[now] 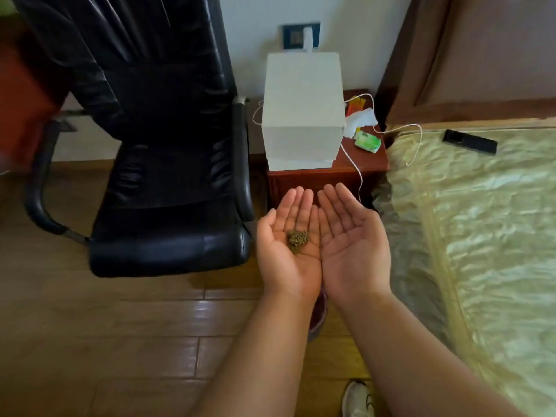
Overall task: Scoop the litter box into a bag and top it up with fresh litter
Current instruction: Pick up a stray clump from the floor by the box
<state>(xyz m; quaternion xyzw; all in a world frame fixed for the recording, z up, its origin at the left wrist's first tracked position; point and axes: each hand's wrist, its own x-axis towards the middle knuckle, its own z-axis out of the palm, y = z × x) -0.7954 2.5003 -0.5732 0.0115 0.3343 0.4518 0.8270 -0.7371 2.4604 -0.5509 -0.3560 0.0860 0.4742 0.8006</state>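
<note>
Left hand (pixel 287 242) cups granules (pixel 298 240), edge touching right hand (pixel 352 236)

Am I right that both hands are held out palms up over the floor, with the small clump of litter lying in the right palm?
Not quite. The head view shows the clump lying in the left hand, not the right. The right hand is bare. The rest holds: both hands are held out palms up, side by side, over the floor.
</note>
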